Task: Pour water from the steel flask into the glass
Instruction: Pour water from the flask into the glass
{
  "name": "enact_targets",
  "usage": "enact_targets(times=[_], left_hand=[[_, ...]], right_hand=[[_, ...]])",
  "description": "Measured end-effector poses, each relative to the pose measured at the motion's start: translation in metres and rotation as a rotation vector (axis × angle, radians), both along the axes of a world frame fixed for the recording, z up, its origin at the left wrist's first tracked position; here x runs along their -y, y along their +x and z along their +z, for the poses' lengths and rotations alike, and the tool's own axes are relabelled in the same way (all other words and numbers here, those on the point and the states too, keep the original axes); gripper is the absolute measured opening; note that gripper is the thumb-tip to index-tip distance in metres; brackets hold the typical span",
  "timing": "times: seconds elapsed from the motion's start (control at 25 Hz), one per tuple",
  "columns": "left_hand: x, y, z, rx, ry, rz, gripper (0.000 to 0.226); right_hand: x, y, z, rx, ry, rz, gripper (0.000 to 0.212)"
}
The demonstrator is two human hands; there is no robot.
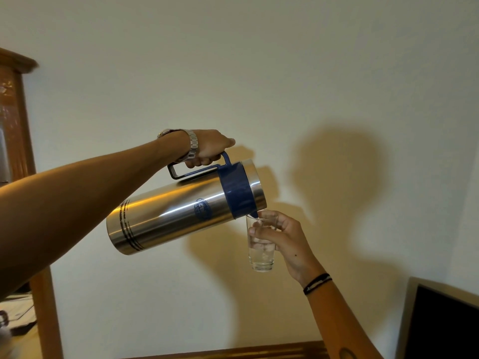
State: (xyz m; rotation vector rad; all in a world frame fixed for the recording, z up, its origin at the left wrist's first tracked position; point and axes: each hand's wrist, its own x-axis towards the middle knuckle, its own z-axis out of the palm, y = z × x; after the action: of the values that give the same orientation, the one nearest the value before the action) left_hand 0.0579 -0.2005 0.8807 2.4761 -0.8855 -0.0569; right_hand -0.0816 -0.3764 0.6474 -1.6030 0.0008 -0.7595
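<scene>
The steel flask [176, 213] has a blue collar, a blue handle and dark stripes near its base. It is tipped nearly level in mid-air, spout down to the right. My left hand [210, 149], with a metal watch on the wrist, is closed around the handle from above. The blue spout rests over the rim of a clear glass [260, 244]. My right hand [281, 237] grips the glass upright from the right side. Water fills the lower part of the glass.
A plain cream wall lies behind both hands. A wooden frame [20, 120] stands at the far left with cluttered items below it. A dark screen [440, 325] sits at the bottom right, and a wooden edge [233, 352] runs along the bottom.
</scene>
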Motion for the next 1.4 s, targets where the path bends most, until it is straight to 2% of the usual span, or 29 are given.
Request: enact_targets(times=[0.44,0.64,0.8,1.0,1.24,1.4], left_hand=[[-0.001,-0.005,-0.004,0.080,0.020,0.002,0.068],[-0.004,-0.004,-0.008,0.070,0.010,0.000,0.069],[-0.007,0.000,-0.010,0.008,-0.055,-0.008,0.070],[-0.029,0.016,-0.029,-0.164,-0.313,-0.002,0.064],[-0.063,0.030,-0.091,-0.461,-0.761,0.052,0.075],[-0.075,0.032,-0.128,-0.601,-1.054,0.154,0.062]], right_hand=[[0.004,0.006,-0.007,0.005,0.022,0.039,0.054],[0.005,0.005,-0.007,0.017,-0.003,0.037,0.060],[0.006,0.006,-0.004,0.018,0.019,0.040,0.056],[0.008,0.007,0.008,0.037,0.042,0.055,0.053],[0.007,0.013,0.022,0.034,0.036,0.044,0.058],[0.009,0.015,0.032,0.026,0.072,0.039,0.047]])
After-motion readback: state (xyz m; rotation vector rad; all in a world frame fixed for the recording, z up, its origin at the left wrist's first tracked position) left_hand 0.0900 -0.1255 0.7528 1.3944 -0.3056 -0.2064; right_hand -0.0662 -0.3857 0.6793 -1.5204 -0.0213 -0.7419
